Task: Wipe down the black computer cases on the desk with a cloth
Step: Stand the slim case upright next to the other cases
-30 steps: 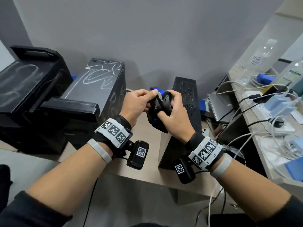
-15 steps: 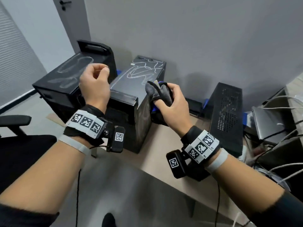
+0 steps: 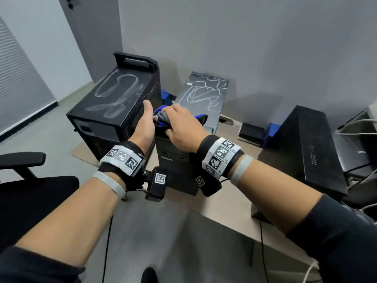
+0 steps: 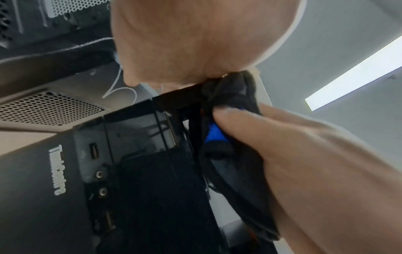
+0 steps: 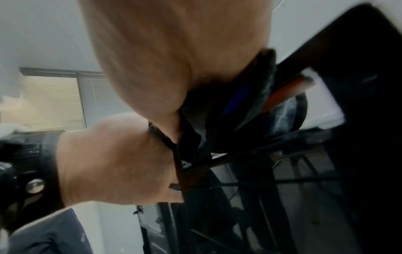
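Note:
Three black computer cases stand on the desk (image 3: 224, 205): a big one with a handle (image 3: 114, 99) at left, a chalk-scribbled ThinkCentre case (image 3: 204, 94) in the middle, and a vented one (image 3: 310, 144) at right. A dark grey and blue cloth (image 3: 161, 118) lies bunched on the middle case's front top edge. My right hand (image 3: 179, 129) grips it from above. My left hand (image 3: 145, 123) is against the cloth's left end, thumb up, its fingers hidden. In the left wrist view the cloth (image 4: 219, 137) runs from the right hand's thumb up into my left palm, over the case front (image 4: 152, 189).
A black office chair (image 3: 30, 193) stands at the lower left, off the desk. A flat dark device (image 3: 252, 132) lies between the middle and right cases. Cables and equipment (image 3: 357, 129) crowd the far right. Blue items sit behind the cases by the wall.
My left hand has come down from above the left case to the cloth. My right hand has brought the cloth onto the middle case's front top edge.

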`<state>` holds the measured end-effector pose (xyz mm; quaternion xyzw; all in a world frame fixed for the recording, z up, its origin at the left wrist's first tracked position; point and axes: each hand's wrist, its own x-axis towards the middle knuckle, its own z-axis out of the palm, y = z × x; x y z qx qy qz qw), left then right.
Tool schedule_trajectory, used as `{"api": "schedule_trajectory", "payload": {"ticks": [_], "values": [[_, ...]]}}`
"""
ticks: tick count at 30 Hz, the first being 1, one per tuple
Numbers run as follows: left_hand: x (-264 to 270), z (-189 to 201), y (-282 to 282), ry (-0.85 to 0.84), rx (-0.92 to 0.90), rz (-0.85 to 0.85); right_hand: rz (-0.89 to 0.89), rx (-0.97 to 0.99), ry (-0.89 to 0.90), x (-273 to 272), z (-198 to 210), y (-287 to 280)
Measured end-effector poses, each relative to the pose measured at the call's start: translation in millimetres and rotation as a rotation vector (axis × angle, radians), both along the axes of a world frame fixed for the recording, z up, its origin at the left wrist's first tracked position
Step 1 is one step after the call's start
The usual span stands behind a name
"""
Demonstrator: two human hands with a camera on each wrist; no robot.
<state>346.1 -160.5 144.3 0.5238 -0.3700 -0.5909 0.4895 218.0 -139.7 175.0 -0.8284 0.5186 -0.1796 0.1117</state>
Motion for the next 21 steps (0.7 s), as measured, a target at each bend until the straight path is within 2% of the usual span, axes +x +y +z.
{"api": "schedule_trajectory", "payload": {"ticks": [3,6,9,11,14,17,21], "values": [[7.3,-13.0,-6.4,-0.129,-0.065,0.003,-0.030,-0.036,0.008,-37.9,-1.4,19.3],[3.9,-8.2,-14.0,-0.322,-0.332,-0.048,-0.167,-0.085,-0.038,-79.5,-0.3,44.9],[-3.4,2.1,-13.0,-0.282,-0.434,-0.180,-0.253,-0.144,0.002,-75.6,0.5,48.9],[-3.1,0.0,-15.0,-0.206,-0.400,-0.186,-0.247,-0.157,0.056,-48.4,-0.8,38.9],[1.2,-2.3,-13.2,-0.123,-0.376,-0.156,-0.178,-0.071,0.003,-1.5,-4.0,19.1],[3.7,-8.4,-16.7,-0.160,-0.391,-0.102,-0.163,0.002,-0.037,4.6,-2.5,12.7],[-2.6,1.7,-9.5,-0.374,-0.548,-0.128,-0.250,-0.075,-0.094,-47.5,-3.5,35.4]]}}
